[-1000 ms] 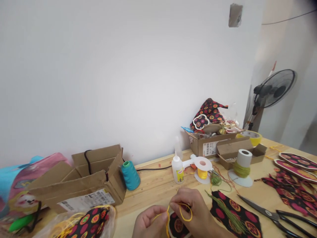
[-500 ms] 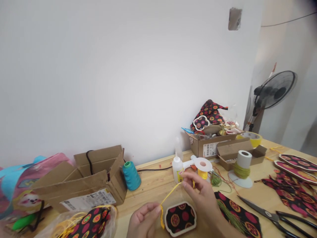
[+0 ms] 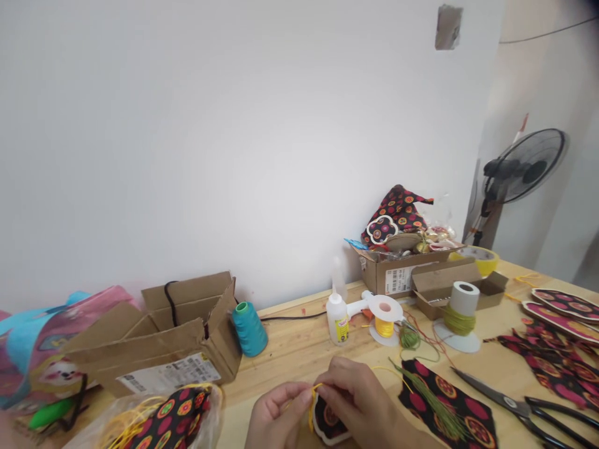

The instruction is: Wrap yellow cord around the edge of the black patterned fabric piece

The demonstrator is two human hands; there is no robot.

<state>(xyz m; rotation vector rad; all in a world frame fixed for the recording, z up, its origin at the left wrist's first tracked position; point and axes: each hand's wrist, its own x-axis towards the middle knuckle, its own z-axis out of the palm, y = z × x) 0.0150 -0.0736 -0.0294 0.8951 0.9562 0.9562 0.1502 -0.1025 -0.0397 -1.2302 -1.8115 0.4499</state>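
Close in, the fingers of the left hand (image 3: 277, 416) and the right hand (image 3: 364, 402) nearly meet, both pinching a yellow cord (image 3: 312, 408) above a white-edged patterned panel (image 3: 328, 419) that the right hand partly covers. Past the fingertips, a white bottle (image 3: 337, 321) and a spool of yellow thread (image 3: 384, 328) stand on the wooden counter (image 3: 292, 346). Right of the fingers lie patterned cloth (image 3: 452, 390) and, farther out, scissors (image 3: 510, 404); leftward stands a teal thread cone (image 3: 250, 332).
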